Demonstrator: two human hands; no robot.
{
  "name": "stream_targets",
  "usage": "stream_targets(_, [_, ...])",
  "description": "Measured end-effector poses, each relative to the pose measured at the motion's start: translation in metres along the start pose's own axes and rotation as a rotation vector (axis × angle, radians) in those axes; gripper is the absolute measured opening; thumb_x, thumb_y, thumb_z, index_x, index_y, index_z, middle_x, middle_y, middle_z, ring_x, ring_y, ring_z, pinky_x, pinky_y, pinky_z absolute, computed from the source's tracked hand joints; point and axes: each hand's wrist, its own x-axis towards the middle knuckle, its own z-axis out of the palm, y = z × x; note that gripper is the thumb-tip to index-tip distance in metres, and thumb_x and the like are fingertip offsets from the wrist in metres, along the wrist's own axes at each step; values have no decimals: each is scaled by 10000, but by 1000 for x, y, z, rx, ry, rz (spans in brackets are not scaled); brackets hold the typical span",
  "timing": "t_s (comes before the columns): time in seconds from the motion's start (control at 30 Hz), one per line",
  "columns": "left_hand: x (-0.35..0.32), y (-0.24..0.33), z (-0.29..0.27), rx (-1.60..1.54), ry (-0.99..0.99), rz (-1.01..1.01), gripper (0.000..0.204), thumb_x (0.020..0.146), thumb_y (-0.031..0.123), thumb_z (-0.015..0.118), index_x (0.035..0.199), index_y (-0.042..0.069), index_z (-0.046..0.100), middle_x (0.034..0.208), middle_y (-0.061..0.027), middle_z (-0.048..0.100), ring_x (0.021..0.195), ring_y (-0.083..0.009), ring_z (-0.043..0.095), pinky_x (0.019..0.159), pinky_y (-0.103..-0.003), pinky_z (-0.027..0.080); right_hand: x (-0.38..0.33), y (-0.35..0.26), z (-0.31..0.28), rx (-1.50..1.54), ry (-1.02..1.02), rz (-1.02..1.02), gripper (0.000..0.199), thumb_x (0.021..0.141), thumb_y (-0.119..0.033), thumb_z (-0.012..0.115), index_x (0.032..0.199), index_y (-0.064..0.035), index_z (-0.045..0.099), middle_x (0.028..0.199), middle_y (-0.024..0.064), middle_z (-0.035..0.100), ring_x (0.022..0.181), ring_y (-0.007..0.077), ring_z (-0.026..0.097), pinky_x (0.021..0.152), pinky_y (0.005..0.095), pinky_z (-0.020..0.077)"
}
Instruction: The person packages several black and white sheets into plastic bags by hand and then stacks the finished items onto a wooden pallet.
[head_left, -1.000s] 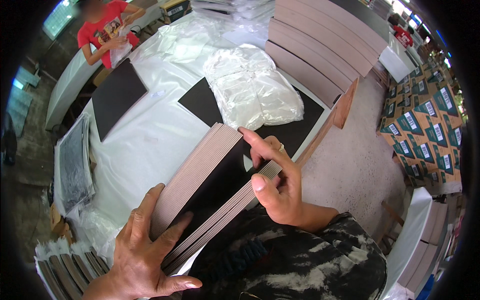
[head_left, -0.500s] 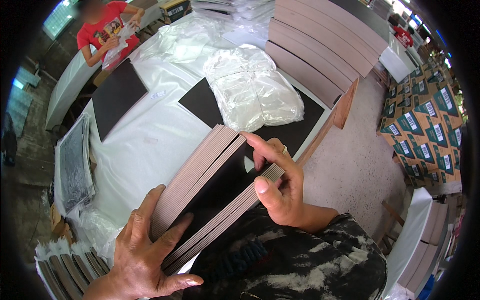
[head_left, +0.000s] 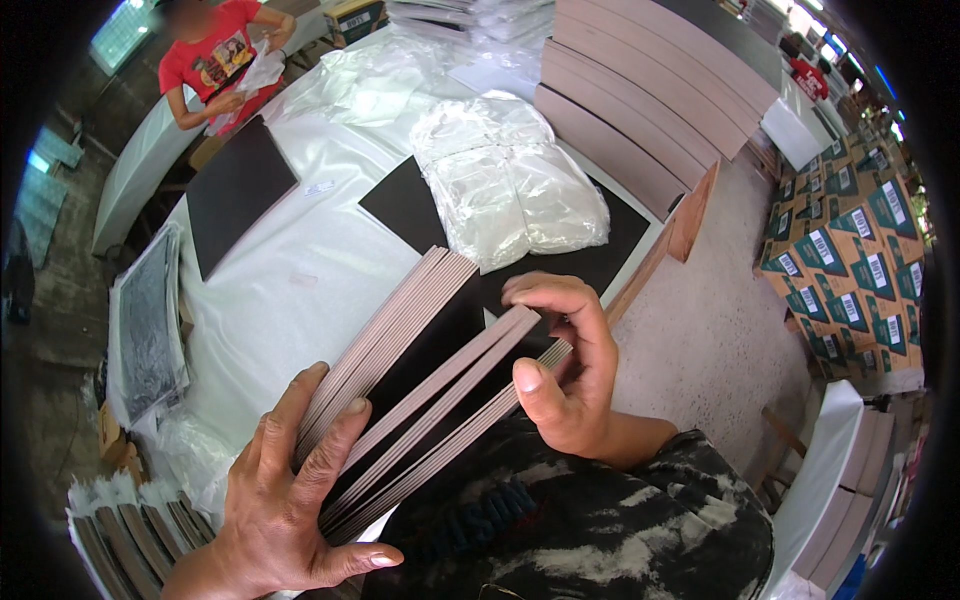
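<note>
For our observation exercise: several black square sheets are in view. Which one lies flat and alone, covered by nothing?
The black sheet at the table's far left, near the person in red. The other flat one lies partly under the plastic bags.

A dark garment (head_left: 580, 520) with a mottled camouflage pattern of black, grey and off-white blotches is worn over the torso and the right shoulder. Faint dark lettering is seen across its chest. Both forearms are left uncovered below it. The left hand (head_left: 290, 490) and the right hand (head_left: 565, 375) are bare: no gloves, rings or watch are seen.
</note>
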Motion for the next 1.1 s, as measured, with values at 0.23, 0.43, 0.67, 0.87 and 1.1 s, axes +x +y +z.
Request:
stream_targets(0.23, [1,7,-1,-79,1,-4,844,730,707,474,1190,2,539,1264,-357,331,1055,-516,490,851,-519,438,6,4,1,17,-53,24,656,787,-250,607,1298,61,335,884,54,379,761,109,343,679,231,314])
stream_targets(0.43, [1,9,-1,-34,6,-21,859,741,714,448,1171,-24,546,1245,-348,353,1049,-504,499,843,-499,446,13,-4,-3,-125,-151,2,588,776,-235,619,1248,68,443,834,55,381,744,126,350,650,249,314])
stream_targets(0.67, [1,9,-1,-34,1,-26,858,747,717,430,1176,-17,545,1239,-349,353,1043,-503,502,837,-500,451,11,-2,-4,-103,-140,-22,575,754,-199,621,1238,65,458,855,64,409,755,124,362,657,247,325])
stream_targets(0.87, [1,8,1,-38,3,-26,854,746,710,439,1173,-21,546,1237,-358,348,1039,-515,499,823,-507,457,11,-3,-5,-111,-142,-21,567,748,-186,619,1234,61,461,853,64,408,757,124,363,656,245,328])
stream_targets(1.1, [1,8,1,-46,14,-20,831,748,697,454,1168,-13,553,1230,-361,352,1036,-521,497,813,-515,464,11,-5,-5,-122,-143,17,547,749,-210,625,1204,52,474,865,66,402,760,132,361,667,250,329])
